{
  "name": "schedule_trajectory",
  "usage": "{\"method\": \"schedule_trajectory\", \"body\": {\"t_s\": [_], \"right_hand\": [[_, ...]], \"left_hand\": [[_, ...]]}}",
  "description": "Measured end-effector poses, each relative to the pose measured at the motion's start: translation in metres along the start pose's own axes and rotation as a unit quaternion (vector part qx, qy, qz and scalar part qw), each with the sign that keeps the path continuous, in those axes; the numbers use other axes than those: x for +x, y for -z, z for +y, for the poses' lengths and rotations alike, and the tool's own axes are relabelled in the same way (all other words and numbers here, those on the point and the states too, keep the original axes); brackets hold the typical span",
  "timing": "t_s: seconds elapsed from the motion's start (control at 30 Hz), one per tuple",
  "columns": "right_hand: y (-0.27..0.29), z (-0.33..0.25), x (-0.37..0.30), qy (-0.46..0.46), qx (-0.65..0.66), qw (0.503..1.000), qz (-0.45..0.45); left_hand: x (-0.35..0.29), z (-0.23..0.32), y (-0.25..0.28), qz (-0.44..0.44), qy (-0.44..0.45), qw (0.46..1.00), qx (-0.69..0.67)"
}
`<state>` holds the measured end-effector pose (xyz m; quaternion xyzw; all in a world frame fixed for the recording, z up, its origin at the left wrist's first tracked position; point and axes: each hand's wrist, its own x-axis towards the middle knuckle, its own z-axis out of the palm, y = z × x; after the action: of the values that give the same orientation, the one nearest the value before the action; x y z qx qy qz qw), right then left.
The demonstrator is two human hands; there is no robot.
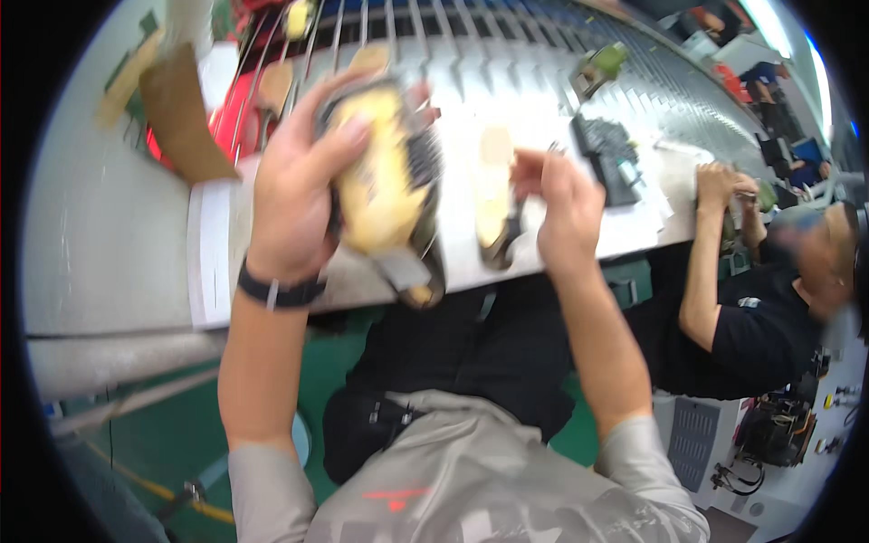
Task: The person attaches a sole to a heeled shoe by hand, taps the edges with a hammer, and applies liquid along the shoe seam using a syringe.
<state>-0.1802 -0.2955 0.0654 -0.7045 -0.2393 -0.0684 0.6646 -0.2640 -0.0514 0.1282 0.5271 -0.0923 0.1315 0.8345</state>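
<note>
Two Hands, Two Yellow-Faced Pieces at the Worktop

Toward 11 o'clock in our view, we see a yellow-faced piece [376,185], shaped like a shoe's underside with dark edges, raised over the pale worktop [358,282]. The left hand [291,195], a black band [282,293] at its wrist, is wrapped around it from the 9 o'clock side, thumb pressed across the yellow face and fingertips showing at the far edge. Just below it we make out a grey-brown, shoe-like part [434,279]; blur keeps us from telling whether the two are joined.

Near 1 o'clock we find a slimmer, pale yellow piece [493,199], its dark end pointing to 6 o'clock. The right hand [568,204], toward 2 o'clock, has its fingers curled beside that piece's upper end; we cannot tell whether they pinch or touch it.

Beyond the right hand, also toward 2 o'clock, we note a dark tray [618,185], with a green object [605,65] at 1 o'clock. Metal rods [462,41] span 12 o'clock, a blurred brown sheet [186,118] hangs at 10, and a co-worker [760,330] in black sits at 3 o'clock.
</note>
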Motion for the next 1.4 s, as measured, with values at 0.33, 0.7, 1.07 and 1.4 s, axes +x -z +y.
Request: {"method": "schedule_trajectory", "body": {"t_s": [0.33, 0.7, 1.07, 1.4], "right_hand": [[-0.012, 0.031, -0.07, 0.109, -0.259, 0.959, 0.041], [0.048, -0.002, -0.209, -0.34, 0.473, 0.813, -0.001], [0.003, -0.055, -0.138, -0.157, 0.264, 0.946, -0.104], [-0.044, -0.102, -0.1, -0.109, 0.25, 0.95, -0.15]], "left_hand": [[0.003, -0.002, 0.009, 0.035, 0.038, 0.983, -0.175], [-0.024, 0.001, -0.008, 0.024, -0.016, 0.996, -0.083], [-0.03, 0.005, -0.028, -0.047, 0.021, 0.997, -0.052], [-0.053, 0.006, -0.04, -0.121, 0.014, 0.992, -0.023]]}}
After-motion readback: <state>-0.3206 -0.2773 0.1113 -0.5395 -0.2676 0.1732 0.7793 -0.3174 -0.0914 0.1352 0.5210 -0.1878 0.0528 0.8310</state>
